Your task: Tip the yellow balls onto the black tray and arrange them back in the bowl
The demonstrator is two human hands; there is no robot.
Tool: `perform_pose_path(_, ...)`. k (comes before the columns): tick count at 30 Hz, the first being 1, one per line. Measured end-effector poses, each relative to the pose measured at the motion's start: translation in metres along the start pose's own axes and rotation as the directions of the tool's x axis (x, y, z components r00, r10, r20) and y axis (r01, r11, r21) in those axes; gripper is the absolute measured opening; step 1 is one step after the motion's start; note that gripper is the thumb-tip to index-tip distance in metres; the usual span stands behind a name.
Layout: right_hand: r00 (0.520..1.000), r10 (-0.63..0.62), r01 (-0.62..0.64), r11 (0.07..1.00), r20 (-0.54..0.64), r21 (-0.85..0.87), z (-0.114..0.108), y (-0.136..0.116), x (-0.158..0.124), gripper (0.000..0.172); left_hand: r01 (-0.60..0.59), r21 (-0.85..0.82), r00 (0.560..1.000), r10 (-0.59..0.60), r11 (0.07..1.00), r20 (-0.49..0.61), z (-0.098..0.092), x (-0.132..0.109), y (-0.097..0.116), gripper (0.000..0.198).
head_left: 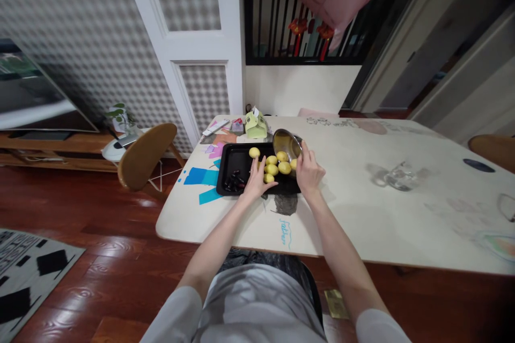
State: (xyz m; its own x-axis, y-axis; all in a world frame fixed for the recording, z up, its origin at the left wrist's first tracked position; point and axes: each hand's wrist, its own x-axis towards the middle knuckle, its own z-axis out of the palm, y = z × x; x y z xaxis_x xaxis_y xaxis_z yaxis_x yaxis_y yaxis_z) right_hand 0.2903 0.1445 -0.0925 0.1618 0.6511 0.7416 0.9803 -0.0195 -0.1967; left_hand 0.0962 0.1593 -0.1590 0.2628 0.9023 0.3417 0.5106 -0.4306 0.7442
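A black tray (235, 163) lies on the pale table (362, 214) in front of me. Several small yellow round fruits (272, 167) sit in it, with one more (254, 152) further back and a cluster of dark items (234, 180) at its near left. My right hand (309, 170) grips a metal bowl (286, 144) tipped on its side over the tray's right end, its mouth toward the fruits. My left hand (256, 181) rests on the tray's near edge, fingers spread, touching the nearest yellow fruit (268, 178).
A light green box (256, 124), a remote (215, 127) and coloured paper pieces (199, 176) lie at the table's far left. A clear glass object (398, 177) sits to the right. A wooden chair (145, 156) stands left of the table.
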Motion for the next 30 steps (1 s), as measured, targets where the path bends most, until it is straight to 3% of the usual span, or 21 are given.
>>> perform_pose_path(7,0.999,-0.003,0.002,1.0,-0.04,-0.029,-0.0002,-0.0007,0.0,0.051,0.007,0.009,1.0,-0.007,1.0,0.004,0.001,0.0001,-0.0013,0.11)
perform_pose_path(22,1.0,0.012,-0.012,0.999,-0.003,0.033,-0.0007,-0.0006,-0.0002,0.053,0.002,0.037,1.0,-0.003,0.999,0.013,0.0006,0.0004,-0.0012,0.108)
perform_pose_path(30,0.997,0.001,0.001,0.999,-0.083,0.032,-0.0007,0.0017,-0.0006,0.052,0.017,0.018,1.0,-0.018,1.0,0.013,0.0017,0.0009,-0.0005,0.107)
